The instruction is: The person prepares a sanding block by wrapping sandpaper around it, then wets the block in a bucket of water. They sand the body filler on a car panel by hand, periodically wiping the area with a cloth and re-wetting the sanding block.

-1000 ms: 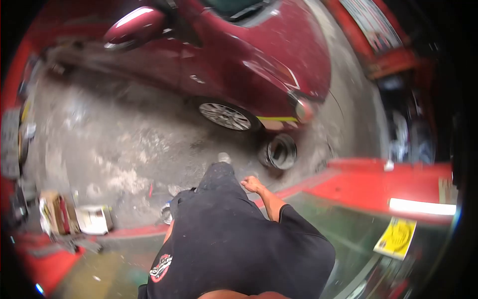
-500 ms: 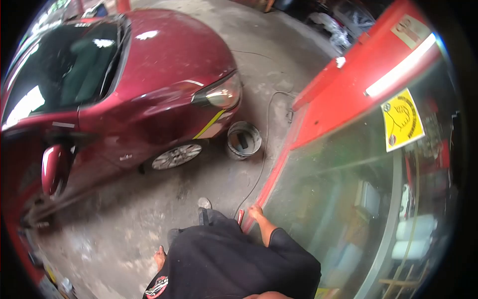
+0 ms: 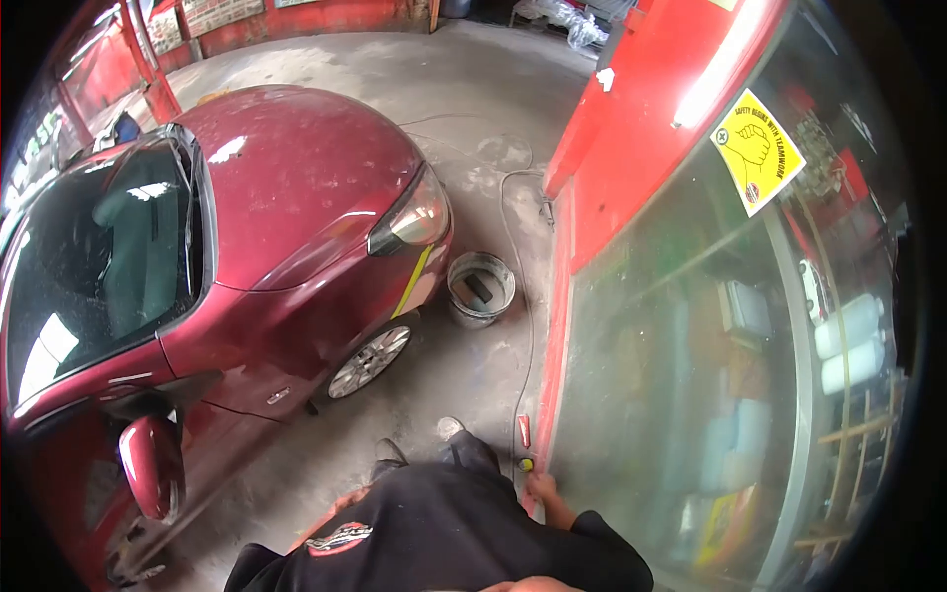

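My right hand [image 3: 540,485] is low beside the red ledge at the foot of the glass wall, its fingers curled. A small yellow-and-black round thing [image 3: 526,464] is right at its fingertips; I cannot tell whether the hand grips it. Just beyond, a red tube-like thing [image 3: 523,430] lies along the ledge. My left hand [image 3: 357,496] shows only in part at the left edge of my black shirt, its fingers hidden. Ahead on the floor stands a grey bucket [image 3: 480,314] with a dark block-shaped thing inside.
A dark red car [image 3: 286,197] fills the left, with yellow tape [image 3: 414,280] below its headlight and a wing mirror [image 3: 151,464] sticking out. A hose or cable [image 3: 507,207] runs along the floor by the red ledge [image 3: 558,345]. To the right rises a glass wall [image 3: 651,395] with a yellow sticker.
My view has tilted up and turned, so the car and bucket sit differently in it. The yellow-and-black thing now shows by my right hand. My left hand has moved closer in against my shirt.
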Action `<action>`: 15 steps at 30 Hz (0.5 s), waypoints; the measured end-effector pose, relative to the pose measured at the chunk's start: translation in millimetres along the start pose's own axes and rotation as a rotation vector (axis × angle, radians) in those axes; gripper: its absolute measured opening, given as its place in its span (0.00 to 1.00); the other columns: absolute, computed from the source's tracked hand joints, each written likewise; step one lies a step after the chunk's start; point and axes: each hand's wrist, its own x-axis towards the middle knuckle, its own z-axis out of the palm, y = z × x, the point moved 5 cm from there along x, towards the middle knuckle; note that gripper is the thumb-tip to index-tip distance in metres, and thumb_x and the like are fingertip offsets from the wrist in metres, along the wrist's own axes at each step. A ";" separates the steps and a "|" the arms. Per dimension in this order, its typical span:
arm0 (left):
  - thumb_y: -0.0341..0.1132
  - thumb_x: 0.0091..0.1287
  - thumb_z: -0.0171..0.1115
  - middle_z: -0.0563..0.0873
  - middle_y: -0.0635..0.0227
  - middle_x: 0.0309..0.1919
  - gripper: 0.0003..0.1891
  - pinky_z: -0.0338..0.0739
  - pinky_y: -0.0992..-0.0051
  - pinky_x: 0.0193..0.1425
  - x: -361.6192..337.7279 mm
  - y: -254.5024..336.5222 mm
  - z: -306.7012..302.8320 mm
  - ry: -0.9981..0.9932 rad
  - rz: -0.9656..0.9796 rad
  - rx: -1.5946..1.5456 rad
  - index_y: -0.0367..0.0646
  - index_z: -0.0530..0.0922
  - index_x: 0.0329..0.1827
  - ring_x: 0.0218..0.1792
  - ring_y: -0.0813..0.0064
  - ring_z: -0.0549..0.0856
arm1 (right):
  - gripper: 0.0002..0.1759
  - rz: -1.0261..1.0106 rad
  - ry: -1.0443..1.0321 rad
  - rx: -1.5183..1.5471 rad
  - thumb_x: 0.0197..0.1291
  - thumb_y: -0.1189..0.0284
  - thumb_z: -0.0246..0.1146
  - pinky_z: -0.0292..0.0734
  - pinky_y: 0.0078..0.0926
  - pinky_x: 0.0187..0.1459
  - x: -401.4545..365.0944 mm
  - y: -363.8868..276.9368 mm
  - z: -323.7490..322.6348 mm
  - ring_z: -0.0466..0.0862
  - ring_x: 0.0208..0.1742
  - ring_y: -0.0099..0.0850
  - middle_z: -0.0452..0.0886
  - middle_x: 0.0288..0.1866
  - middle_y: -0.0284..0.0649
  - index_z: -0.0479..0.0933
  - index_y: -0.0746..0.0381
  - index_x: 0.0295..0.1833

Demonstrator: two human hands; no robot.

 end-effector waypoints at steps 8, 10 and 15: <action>0.56 0.77 0.63 0.92 0.57 0.47 0.26 0.85 0.63 0.51 3.4 27.7 -43.3 -0.536 0.205 -0.017 0.37 0.85 0.54 0.49 0.62 0.90 | 0.27 0.010 -0.118 0.074 0.71 0.48 0.62 0.82 0.43 0.38 -66.8 38.0 70.8 0.89 0.35 0.36 0.87 0.30 0.44 0.86 0.62 0.35; 0.56 0.77 0.62 0.92 0.57 0.48 0.26 0.85 0.63 0.52 16.6 34.8 -42.2 -0.536 0.269 -0.005 0.38 0.85 0.55 0.49 0.61 0.90 | 0.22 0.147 -0.129 -0.034 0.70 0.54 0.62 0.83 0.44 0.35 -25.1 48.0 86.8 0.89 0.32 0.40 0.88 0.31 0.45 0.86 0.62 0.35; 0.55 0.73 0.66 0.92 0.59 0.43 0.24 0.85 0.61 0.51 26.3 -10.3 -29.6 -0.170 -0.270 0.376 0.41 0.87 0.54 0.45 0.55 0.91 | 0.21 -0.052 0.042 -0.075 0.73 0.56 0.57 0.80 0.55 0.57 46.7 -64.0 27.4 0.86 0.56 0.57 0.87 0.50 0.56 0.86 0.62 0.45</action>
